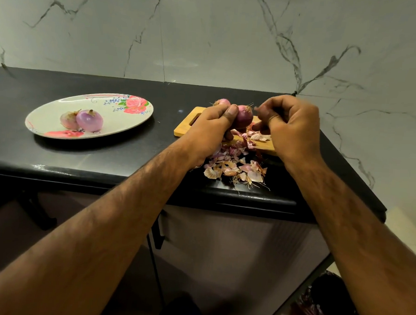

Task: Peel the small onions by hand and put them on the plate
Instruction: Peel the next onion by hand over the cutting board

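Observation:
My left hand [212, 125] grips a small red onion [244, 117] above the wooden cutting board [187, 127], thumb pressed on its side. Just right of the onion, my right hand [291, 128] has its fingers curled and its blurred fingertips pinched together; what they hold is unclear. Another unpeeled onion [222, 102] lies behind my left hand on the board. Two peeled onions [89, 120] sit side by side on the floral oval plate [112, 118] at the left.
A heap of onion skins [235, 167] covers the board's near edge and the black counter [106, 154] in front. A marble wall stands behind. The counter's front edge runs below the skins; a dark bin [324, 305] is on the floor at lower right.

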